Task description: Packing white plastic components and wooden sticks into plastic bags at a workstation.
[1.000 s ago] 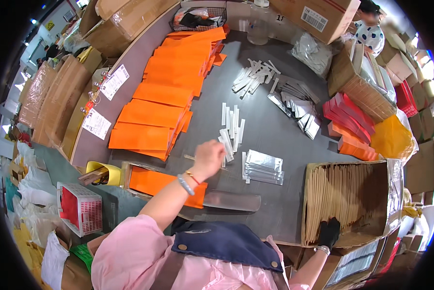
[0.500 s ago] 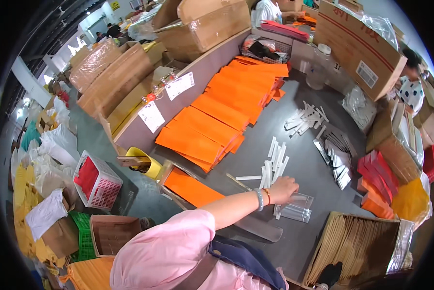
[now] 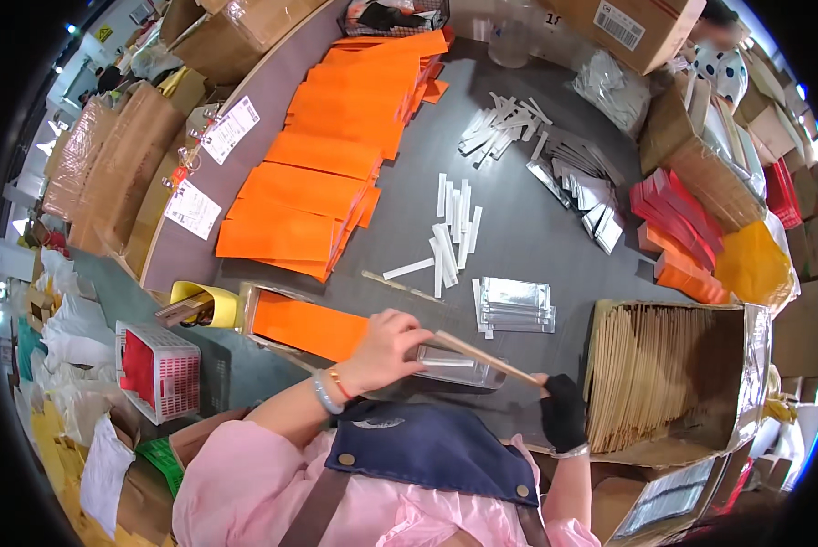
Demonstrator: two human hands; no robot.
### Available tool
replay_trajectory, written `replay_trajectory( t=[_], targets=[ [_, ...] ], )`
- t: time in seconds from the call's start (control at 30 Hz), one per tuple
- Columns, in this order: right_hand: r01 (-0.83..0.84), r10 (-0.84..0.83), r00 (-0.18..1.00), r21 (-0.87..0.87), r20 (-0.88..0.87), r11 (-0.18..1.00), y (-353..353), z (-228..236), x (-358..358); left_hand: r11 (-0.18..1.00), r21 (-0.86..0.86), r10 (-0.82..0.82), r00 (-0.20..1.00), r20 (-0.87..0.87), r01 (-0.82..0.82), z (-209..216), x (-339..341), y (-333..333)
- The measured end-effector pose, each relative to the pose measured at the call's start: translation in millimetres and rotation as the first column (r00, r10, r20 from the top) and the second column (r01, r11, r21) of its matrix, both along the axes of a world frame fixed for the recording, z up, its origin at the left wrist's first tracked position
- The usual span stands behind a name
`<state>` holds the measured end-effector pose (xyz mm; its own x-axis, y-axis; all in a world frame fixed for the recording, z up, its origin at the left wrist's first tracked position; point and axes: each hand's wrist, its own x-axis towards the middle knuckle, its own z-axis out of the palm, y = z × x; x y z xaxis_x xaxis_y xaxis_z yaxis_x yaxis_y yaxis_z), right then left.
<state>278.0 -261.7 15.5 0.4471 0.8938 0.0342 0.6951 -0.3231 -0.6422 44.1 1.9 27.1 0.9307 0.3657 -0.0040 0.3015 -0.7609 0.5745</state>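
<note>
My bare left hand [image 3: 386, 351], with bracelets at the wrist, is closed at the front of the table. A white strip [image 3: 452, 362] sticks out from its fingertips over a clear plastic piece [image 3: 483, 373]. My right hand [image 3: 564, 412], in a black fingerless glove, grips one end of a thin tan flat piece [image 3: 486, 356], seen nearly edge-on. Its other end reaches the left hand's fingers; whether they also grip it I cannot tell. Beyond them lie silver-and-clear packets [image 3: 516, 305] and loose white strips [image 3: 445, 242].
A carton [image 3: 746, 392] packed with thin tan pieces stands right of my gloved hand. Orange sheets [image 3: 299, 196] overlap at left; another lies in an open box [image 3: 304, 324]. Farther back are more white strips [image 3: 500, 128], silver packets [image 3: 591, 196] and red pieces [image 3: 673, 214].
My left hand has drawn back from the silver packets toward my body, now with a white strip. My right hand has come from the carton with the tan piece. The view has shifted.
</note>
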Motion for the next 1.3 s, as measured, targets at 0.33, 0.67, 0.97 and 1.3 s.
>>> replay_trajectory(
  t=[0.33,0.67,0.97,1.3],
  targets=[
    [-0.106,0.103,0.980,0.009,0.170,0.994,57,-28,-32,0.994,0.100,-0.037,0.999,0.020,0.035,-2,-6,-17],
    [0.021,0.041,0.939,0.177,-0.341,0.984,105,-30,-84,0.971,0.212,-0.128,0.989,0.073,0.110,-14,15,-13],
    [-0.011,0.039,0.981,-0.148,0.190,0.989,73,18,-34,0.906,0.255,-0.298,0.937,-0.181,0.337,44,4,63],
    [-0.024,0.062,0.971,-0.163,0.231,0.986,71,26,-48,0.887,0.222,0.427,0.902,-0.062,-0.404,-21,-33,2]
  ],
)
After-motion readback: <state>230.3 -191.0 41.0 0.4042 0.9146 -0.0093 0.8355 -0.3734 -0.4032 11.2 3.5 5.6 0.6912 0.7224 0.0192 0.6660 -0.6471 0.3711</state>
